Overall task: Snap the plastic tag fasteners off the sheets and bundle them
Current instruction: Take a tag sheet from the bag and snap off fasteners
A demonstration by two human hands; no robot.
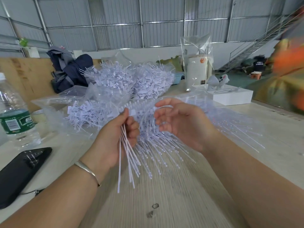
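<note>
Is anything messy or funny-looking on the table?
Mostly it looks like normal work mess. The odd bit: white fasteners poke out of the clear bag lying beside the left hand, sticking out every which way instead of in neat bundles.

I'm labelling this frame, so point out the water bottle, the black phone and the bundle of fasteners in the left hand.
water bottle [14,119]: head view, on its green label.
black phone [21,171]: head view, middle of its dark face.
bundle of fasteners [130,160]: head view, on the strands below the left hand [115,137].
</note>
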